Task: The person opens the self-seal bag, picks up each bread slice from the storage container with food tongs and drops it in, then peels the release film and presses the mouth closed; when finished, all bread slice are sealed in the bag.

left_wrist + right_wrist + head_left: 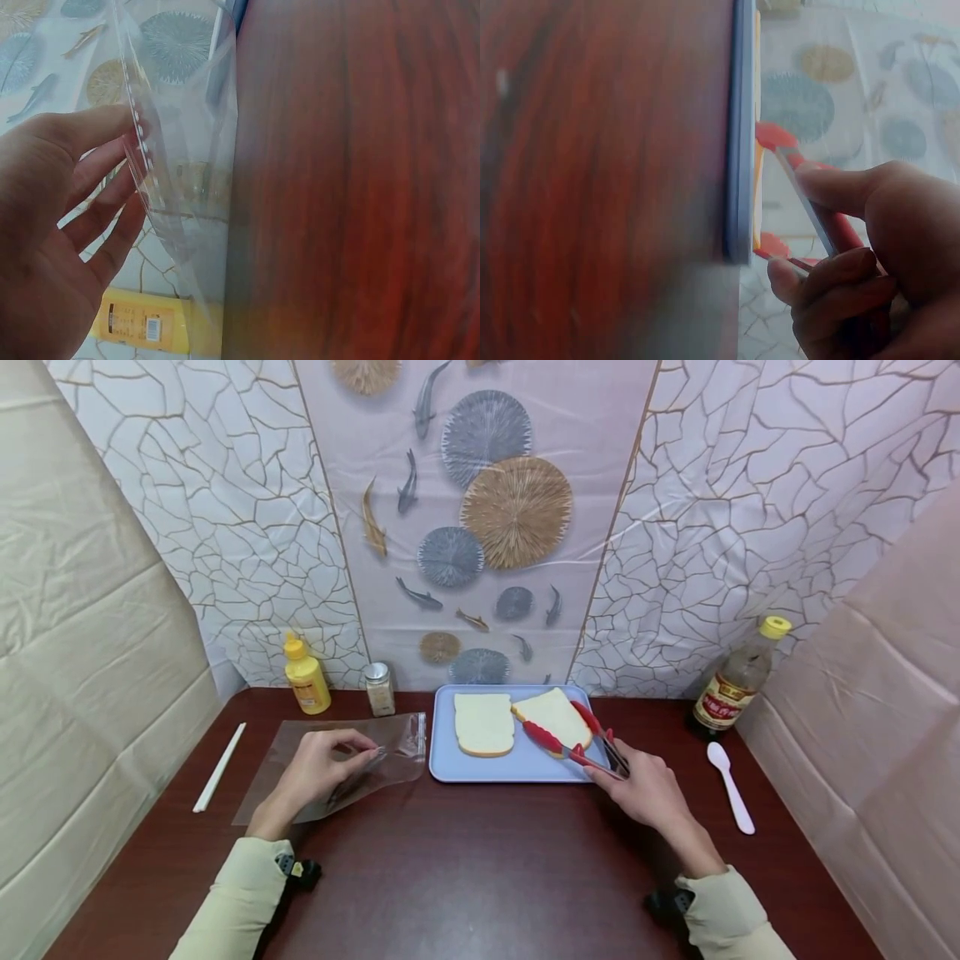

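On the right, my right hand grips red-tipped tongs, fingers curled round the handles in the right wrist view. The tongs' red tips lie spread at two sides of a tilted bread slice on the blue tray. Beside it on the tray lies a second bread slice. At the left, my left hand pinches the edge of a clear plastic bag between thumb and fingers. The bag's zip end points toward the tray; in the left wrist view its film stands up from the table.
A yellow squeeze bottle and a small seasoning jar stand at the back left. White chopsticks lie at the far left. A yellow-capped sauce bottle and a white spoon are at the right. A patterned wall closes off the back.
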`<state>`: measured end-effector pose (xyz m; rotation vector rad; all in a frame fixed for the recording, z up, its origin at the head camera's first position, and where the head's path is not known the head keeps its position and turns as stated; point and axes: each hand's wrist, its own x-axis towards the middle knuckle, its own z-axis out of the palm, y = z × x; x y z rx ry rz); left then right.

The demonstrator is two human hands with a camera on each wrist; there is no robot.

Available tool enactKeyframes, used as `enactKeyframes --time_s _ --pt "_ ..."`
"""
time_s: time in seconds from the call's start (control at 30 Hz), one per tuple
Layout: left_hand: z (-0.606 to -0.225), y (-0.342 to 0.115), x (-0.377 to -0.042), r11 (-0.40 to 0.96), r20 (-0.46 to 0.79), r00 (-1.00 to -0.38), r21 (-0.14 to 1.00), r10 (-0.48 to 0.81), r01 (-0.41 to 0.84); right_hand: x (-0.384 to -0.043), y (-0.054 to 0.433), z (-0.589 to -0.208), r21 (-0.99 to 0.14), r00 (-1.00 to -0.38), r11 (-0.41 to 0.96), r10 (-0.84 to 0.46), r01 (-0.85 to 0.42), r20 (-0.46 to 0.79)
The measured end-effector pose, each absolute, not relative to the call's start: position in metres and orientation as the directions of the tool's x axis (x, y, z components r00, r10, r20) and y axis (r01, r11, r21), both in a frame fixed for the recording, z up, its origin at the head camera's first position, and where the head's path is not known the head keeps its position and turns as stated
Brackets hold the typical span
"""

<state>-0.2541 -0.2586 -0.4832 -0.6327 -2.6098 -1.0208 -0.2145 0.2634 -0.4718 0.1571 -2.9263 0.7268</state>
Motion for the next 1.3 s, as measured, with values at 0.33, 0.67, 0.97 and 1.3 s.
enactKeyframes --time_s 0.33,0.67,0.97,1.3 --pt "-0.484 -0.259 -0.255 0.654 0.411 -0.866 0.577 0.285 0.489 -0.218 0.281 -0.46 -0.489 -0.971 0.853 -0.077 -0.181 0.225" --pt "-0.485 -0.261 -0.255 0.645 0.401 -0.864 0.58 0.304 0.497 -0.22 0.241 -0.454 -0.488 -0.917 0.784 -0.264 -0.385 0.298" --pt "-0.486 -0.26 -0.255 0.651 0.395 -0.87 0.583 0.295 0.485 -0.22 0.198 -0.453 -0.414 -0.868 0.764 -0.414 -0.495 0.273" --pt "-0.484 -0.26 -0.254 0.662 0.368 -0.883 0.588 0.293 0.465 -0.22 0.176 -0.449 -0.43 -0.833 0.714 -0.497 -0.553 0.245"
